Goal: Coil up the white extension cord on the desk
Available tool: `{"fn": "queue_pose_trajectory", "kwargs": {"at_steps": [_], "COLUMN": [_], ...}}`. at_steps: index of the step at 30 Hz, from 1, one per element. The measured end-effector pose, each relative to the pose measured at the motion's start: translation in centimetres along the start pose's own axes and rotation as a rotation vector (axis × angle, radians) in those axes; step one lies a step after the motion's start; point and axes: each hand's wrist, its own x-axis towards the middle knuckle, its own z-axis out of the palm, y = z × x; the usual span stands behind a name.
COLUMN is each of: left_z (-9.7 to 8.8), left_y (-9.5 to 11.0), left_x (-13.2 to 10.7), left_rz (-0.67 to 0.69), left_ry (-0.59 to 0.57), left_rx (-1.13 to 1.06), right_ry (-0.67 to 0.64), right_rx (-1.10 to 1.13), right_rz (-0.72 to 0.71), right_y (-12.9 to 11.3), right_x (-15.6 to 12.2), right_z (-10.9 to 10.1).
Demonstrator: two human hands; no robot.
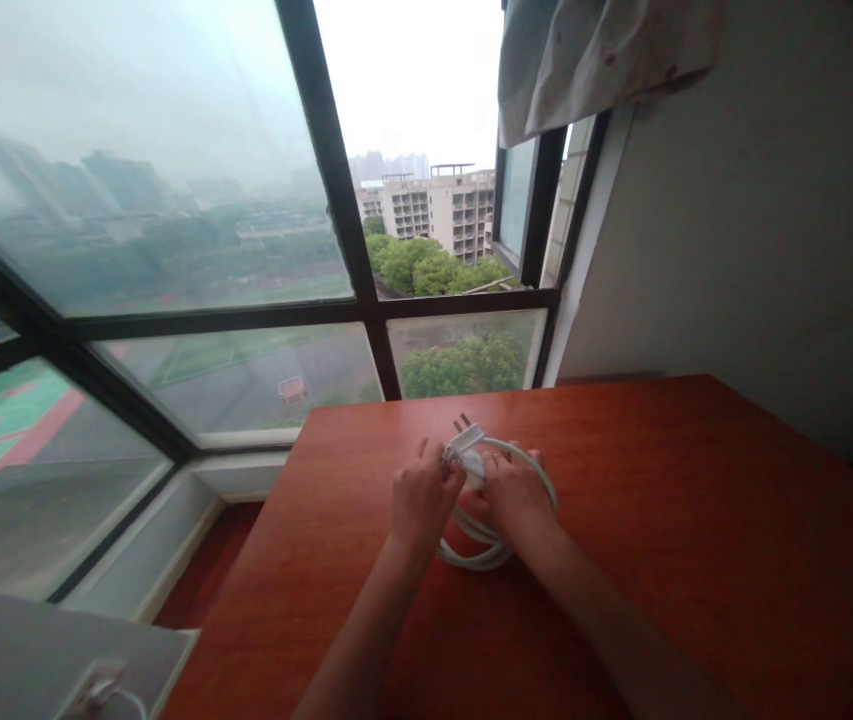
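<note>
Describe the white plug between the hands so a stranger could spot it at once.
Below the windows stands a red-brown table. Over it, the left hand and right hand meet at a coiled white cord. The plug tops that coil: blocky, unlike the rounded loops, with metal prongs sticking out toward the windows.

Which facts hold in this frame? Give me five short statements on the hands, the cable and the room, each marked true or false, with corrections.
1. The left hand and right hand both hold the white power cable. True.
2. The white power cable is stretched out straight. False: it is gathered in loops.
3. The metal prongs of the plug point away from the person. True.
4. The hands are over a white marble counter. False: below them is a reddish-brown table.
5. A curtain hangs at the picture's upper right. True.
</note>
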Motion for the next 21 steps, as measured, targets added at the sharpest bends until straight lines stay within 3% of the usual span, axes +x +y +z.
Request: {"fn": "queue_pose_trajectory", "kwargs": {"at_steps": [7, 12, 16, 21], "left_z": [0.3, 1.5, 1.7, 1.2], "left_y": [-4.8, -8.1, -9.4, -9.3], "left_x": [1.7, 2.2, 2.4, 2.7], "left_rz": [-0.079, -0.147, -0.2, -0.173], "left_ry": [-0.061, -0.043, -0.033, 0.021], "left_rx": [-0.232, -0.277, -0.312, -0.214], "right_ry": [-0.133, -0.09, 0.033, 0.122], "right_rx": [0.1, 0.302, 0.502, 0.618], "right_rz": [-0.222, -0.311, -0.195, 0.111], "right_y": [-1.1, 0.3, 3.0, 6.4], "right_x": [-0.6, 0.0, 1.1, 2.5], "right_z": [-0.1, -0.9, -1.2, -0.1]}}
